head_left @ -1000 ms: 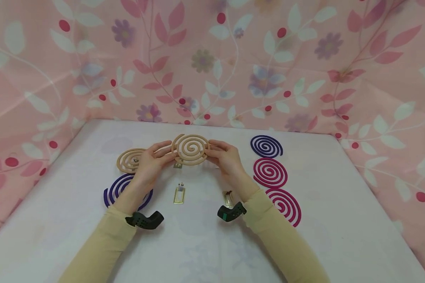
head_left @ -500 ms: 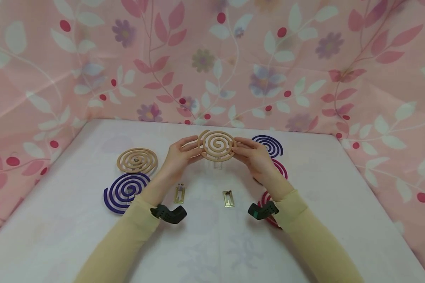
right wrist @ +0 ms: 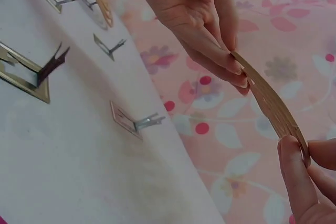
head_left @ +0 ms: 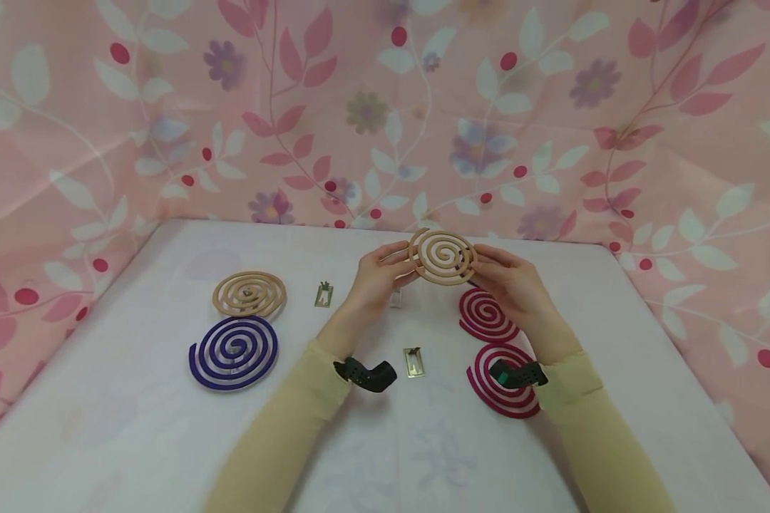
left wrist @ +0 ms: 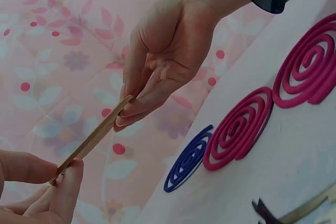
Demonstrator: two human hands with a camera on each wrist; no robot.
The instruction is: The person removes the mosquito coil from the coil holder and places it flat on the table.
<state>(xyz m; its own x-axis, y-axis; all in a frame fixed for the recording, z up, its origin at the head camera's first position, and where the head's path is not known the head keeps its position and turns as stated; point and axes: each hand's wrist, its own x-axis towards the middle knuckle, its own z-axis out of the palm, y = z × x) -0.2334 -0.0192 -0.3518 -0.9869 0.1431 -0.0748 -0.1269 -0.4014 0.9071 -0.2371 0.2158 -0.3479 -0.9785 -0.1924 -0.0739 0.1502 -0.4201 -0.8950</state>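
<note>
Pale khaki sleeves (head_left: 282, 434) are showing plain fabric; bent black wrist units (head_left: 367, 376) are protruding, the right bearing a green patch (head_left: 503, 378).

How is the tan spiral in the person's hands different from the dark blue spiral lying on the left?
Color: the held spiral is tan, while the left spiral is dark blue.
Support: the held spiral is pinched between the left hand and right hand, while the left spiral is untouched.
Both are flat, round coils with open gaps between their turns.

Pink cloth backdrop (head_left: 385, 164) — leafy, floral, red-dotted — above white tabletop (head_left: 449, 406), faintly patterned
</note>
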